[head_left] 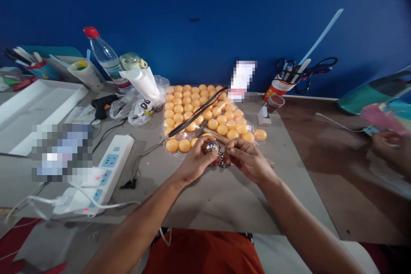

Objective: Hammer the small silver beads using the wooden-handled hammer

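My left hand (199, 156) is closed around a shiny silver ball-shaped piece (212, 147) at the middle of the desk. Close beside it, my right hand (245, 156) has its thumb and fingers pinched at the edge of a cluster of small shiny silver parts (224, 159); what lies between those fingertips is hidden. Just behind both hands lies a hammer with a wooden handle (215, 134), partly covered by my right hand. Rows of orange balls (195, 105) in clear plastic wrap spread out beyond the hammer.
A dark strap (195, 113) crosses the balls. On the left are a white power strip (111, 160), glue gun (104, 105), bottle (107, 58) and white tray (48, 98). At right stands a red can (278, 87) of scissors and tools. Another person's hand (391, 147) works at far right.
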A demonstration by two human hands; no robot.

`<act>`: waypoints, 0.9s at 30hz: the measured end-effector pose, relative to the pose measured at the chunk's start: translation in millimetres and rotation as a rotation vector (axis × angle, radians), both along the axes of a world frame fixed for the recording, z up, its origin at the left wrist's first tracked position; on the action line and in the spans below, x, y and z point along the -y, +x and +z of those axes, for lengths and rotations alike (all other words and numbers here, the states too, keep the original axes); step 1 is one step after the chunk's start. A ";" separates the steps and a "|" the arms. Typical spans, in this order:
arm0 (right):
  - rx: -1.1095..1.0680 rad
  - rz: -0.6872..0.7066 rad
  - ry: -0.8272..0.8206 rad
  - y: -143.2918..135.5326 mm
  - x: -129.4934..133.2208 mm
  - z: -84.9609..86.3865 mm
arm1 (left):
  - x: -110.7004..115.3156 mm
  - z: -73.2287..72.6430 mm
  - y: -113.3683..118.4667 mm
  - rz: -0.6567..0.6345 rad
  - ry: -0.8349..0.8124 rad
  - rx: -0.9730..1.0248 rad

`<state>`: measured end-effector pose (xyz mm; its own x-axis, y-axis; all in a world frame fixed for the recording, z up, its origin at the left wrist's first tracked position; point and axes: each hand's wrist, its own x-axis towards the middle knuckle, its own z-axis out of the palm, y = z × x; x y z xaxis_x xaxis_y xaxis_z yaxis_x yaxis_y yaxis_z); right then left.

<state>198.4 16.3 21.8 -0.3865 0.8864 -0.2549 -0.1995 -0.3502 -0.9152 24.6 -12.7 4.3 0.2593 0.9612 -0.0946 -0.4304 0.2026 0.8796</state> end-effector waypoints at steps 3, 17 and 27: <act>0.028 -0.034 0.048 1.3 -0.6 -1.1 | 0.3 3.5 -2.9 0.032 -0.045 0.038; 0.307 -0.109 0.391 11.7 -4.4 -15.9 | -4.2 6.4 -3.4 0.080 -0.133 0.215; 1.148 -0.028 0.996 23.5 -15.5 -23.8 | -10.1 2.7 -3.8 0.188 -0.151 0.303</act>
<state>221.9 31.8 -2.0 -0.3825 0.8767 0.2916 0.7673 0.4772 -0.4284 20.8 -2.6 7.0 0.1176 0.9758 -0.1845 -0.7080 0.2127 0.6734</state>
